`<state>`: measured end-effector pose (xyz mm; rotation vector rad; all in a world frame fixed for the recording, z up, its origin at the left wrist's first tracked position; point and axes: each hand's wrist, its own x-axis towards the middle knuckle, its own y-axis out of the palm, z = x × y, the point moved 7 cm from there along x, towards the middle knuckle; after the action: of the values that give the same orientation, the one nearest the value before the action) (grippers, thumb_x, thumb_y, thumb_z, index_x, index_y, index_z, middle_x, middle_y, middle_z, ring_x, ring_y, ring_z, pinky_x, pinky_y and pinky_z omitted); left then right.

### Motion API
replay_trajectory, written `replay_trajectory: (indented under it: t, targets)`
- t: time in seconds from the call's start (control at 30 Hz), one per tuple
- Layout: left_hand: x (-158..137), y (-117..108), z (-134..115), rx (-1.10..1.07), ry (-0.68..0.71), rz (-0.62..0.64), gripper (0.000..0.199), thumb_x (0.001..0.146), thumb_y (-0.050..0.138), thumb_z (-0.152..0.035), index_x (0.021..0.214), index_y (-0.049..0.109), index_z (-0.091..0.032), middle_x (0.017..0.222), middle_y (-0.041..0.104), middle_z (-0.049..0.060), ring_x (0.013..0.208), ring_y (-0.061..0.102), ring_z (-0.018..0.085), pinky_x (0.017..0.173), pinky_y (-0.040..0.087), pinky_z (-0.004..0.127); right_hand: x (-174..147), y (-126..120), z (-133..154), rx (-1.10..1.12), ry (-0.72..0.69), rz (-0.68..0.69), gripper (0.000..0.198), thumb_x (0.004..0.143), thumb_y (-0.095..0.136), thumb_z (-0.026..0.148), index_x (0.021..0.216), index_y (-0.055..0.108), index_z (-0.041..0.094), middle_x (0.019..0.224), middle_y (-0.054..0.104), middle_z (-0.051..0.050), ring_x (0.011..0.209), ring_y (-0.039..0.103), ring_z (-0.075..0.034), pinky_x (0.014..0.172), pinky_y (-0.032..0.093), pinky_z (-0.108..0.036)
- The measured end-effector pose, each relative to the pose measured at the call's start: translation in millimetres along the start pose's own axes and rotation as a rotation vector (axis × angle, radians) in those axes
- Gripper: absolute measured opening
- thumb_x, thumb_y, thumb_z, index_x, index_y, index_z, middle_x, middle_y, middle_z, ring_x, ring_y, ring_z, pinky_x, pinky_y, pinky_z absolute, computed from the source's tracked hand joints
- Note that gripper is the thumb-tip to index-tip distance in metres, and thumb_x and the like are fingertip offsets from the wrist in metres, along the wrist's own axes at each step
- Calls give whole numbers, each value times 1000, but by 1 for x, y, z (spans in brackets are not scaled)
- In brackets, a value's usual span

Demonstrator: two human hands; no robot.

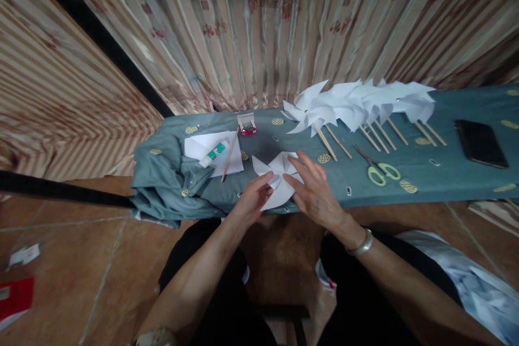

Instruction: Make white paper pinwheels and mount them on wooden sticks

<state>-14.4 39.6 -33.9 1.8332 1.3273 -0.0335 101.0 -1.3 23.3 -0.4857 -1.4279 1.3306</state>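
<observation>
A white paper pinwheel (279, 194) with folded blades and no stick visible on it is between my hands at the table's near edge. My left hand (254, 197) grips its left side, thumb on top near the middle and the other fingers curled beneath. On the right side, my right hand (318, 192) holds the same pinwheel, its thumb close to the centre and its fingers by the upper right blade. To the left, a wooden stick (230, 157) and a glue tube (213, 153) lie on white paper sheets (194, 144). An open red box of small metal pins (247, 128) sits just behind.
Several finished pinwheels (344, 105) on wooden sticks overlap along the back right of the cloth-covered table (279, 143). Scissors with green handles (377, 169) and a black phone (481, 143) lie to the right. A curtain (263, 27) hangs behind; a dark pole (101, 38) slants at left.
</observation>
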Motion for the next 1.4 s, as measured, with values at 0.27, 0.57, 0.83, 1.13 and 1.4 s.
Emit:
replay_trajectory:
  t: [0.27, 0.57, 0.83, 1.13, 1.4]
  targets:
    - [-8, 7, -15, 55, 186, -2, 38, 51, 88, -33, 77, 68, -14, 75, 73, 2, 64, 65, 14, 67, 52, 25, 1, 0, 16, -29, -12, 37, 46, 85, 51, 17, 131, 49, 14, 152, 34, -23, 149, 9, -33, 108, 27, -54]
    - [-12, 3, -20, 142, 197, -53, 40, 48, 89, -33, 76, 69, -13, 71, 72, 1, 61, 64, 13, 66, 50, 25, 1, -1, 17, -1, 20, 25, 52, 85, 49, 18, 137, 43, 21, 156, 28, -17, 148, 11, -32, 108, 27, -56]
    - [-3, 2, -19, 156, 247, -86, 42, 45, 90, -29, 79, 71, -13, 76, 74, 2, 64, 65, 13, 67, 51, 26, -1, -6, 8, 45, 80, 21, 57, 82, 53, 20, 138, 45, 28, 161, 15, -10, 148, 12, -35, 106, 29, -57]
    - [2, 1, -15, 138, 272, -110, 33, 51, 87, -30, 75, 72, -13, 73, 74, 3, 59, 63, 13, 62, 50, 25, -1, -7, 14, -9, 44, 34, 60, 83, 54, 22, 141, 41, 25, 161, 15, -13, 147, 13, -37, 108, 26, -57]
    - [4, -3, -11, 106, 256, -128, 38, 48, 87, -29, 80, 73, -13, 78, 75, 4, 65, 67, 17, 67, 52, 29, -2, -9, 17, -46, 21, 30, 64, 84, 54, 22, 144, 36, 25, 161, 14, -14, 147, 13, -37, 108, 25, -57]
